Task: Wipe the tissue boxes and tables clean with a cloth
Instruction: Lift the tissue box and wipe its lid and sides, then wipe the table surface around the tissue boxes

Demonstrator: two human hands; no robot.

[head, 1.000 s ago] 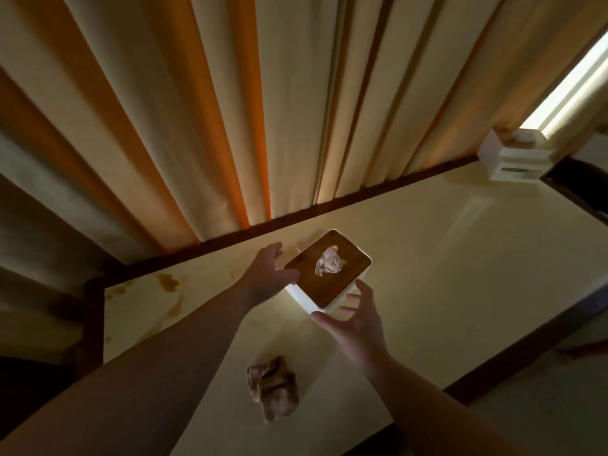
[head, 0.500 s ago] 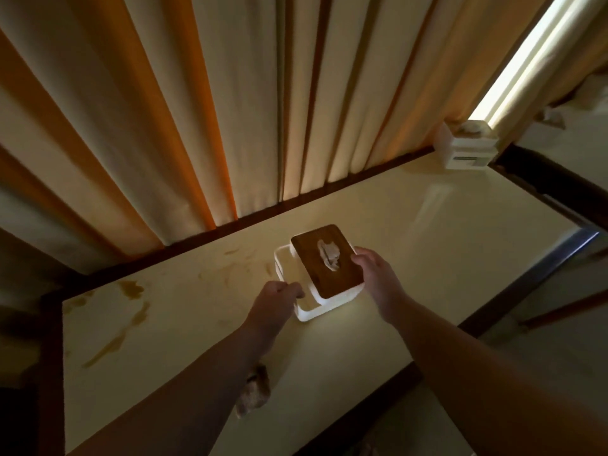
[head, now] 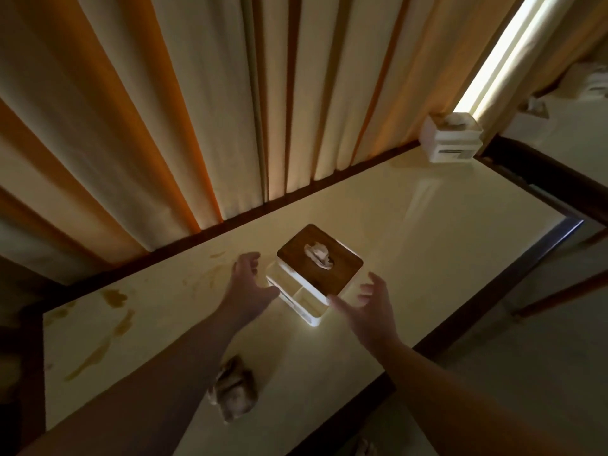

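Now both hands [head: 250, 287] [head: 371, 311] have let go of the tissue box [head: 312, 274].

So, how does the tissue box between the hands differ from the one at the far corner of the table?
The white tissue box with the dark wooden lid stands mid-table; the all-white tissue box stands at the far right corner by the curtain. The first has a brown top and open side compartments; on the second neither shows. Both are white-bodied, with a tissue poking from the top.

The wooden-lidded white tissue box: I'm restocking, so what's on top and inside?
The wooden-lidded white tissue box shows a crumpled tissue poking through its lid. The remaining stock is hidden under the lid.
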